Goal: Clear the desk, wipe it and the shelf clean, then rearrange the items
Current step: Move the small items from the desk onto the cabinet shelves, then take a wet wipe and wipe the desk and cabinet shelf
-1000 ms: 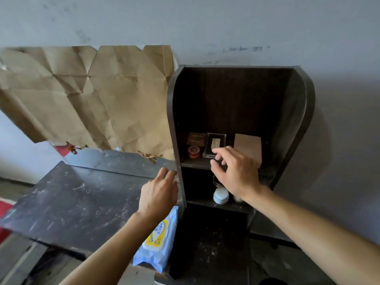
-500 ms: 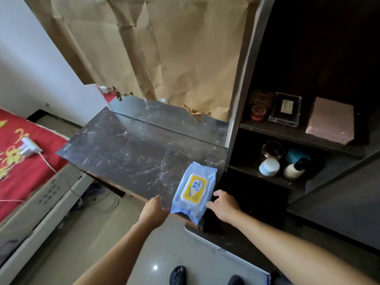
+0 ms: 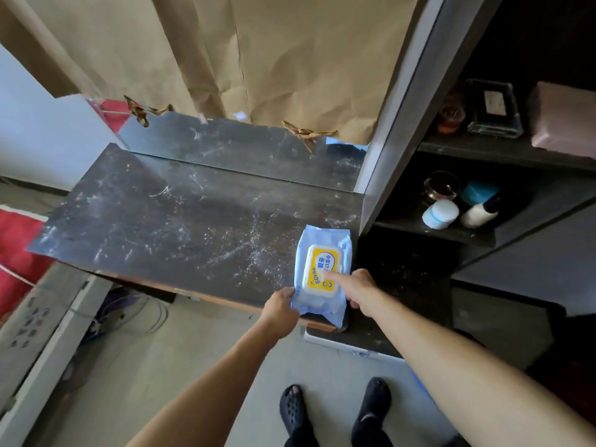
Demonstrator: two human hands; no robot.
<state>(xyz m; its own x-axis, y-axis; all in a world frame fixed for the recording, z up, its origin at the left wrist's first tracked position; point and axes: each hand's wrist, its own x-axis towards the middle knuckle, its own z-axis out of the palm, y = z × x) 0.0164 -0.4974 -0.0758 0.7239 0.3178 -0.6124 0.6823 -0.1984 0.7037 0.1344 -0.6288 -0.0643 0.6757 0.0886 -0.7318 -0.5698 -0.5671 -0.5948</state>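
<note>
A blue pack of wet wipes (image 3: 323, 239) with a yellow lid (image 3: 317, 269) lies at the near right corner of the dusty dark desk (image 3: 180, 227), overhanging its front edge. My left hand (image 3: 280, 310) grips the pack's lower left corner. My right hand (image 3: 358, 287) holds the pack's right edge, its index finger stretched onto the lid. The dark shelf unit (image 3: 503, 151) stands to the right with items on two levels.
The upper shelf holds a pink box (image 3: 564, 117), a clear case (image 3: 493, 108) and a small red jar (image 3: 451, 117). Below are a white jar (image 3: 440, 214), a white bottle (image 3: 479, 215) and a blue jar (image 3: 479, 191). Brown paper (image 3: 274, 59) covers the wall; a red bed (image 3: 16, 253) is left.
My right hand left the upper shelf and both hands came down to the wipes pack. The left now grips its corner and my right index finger rests on the lid.
</note>
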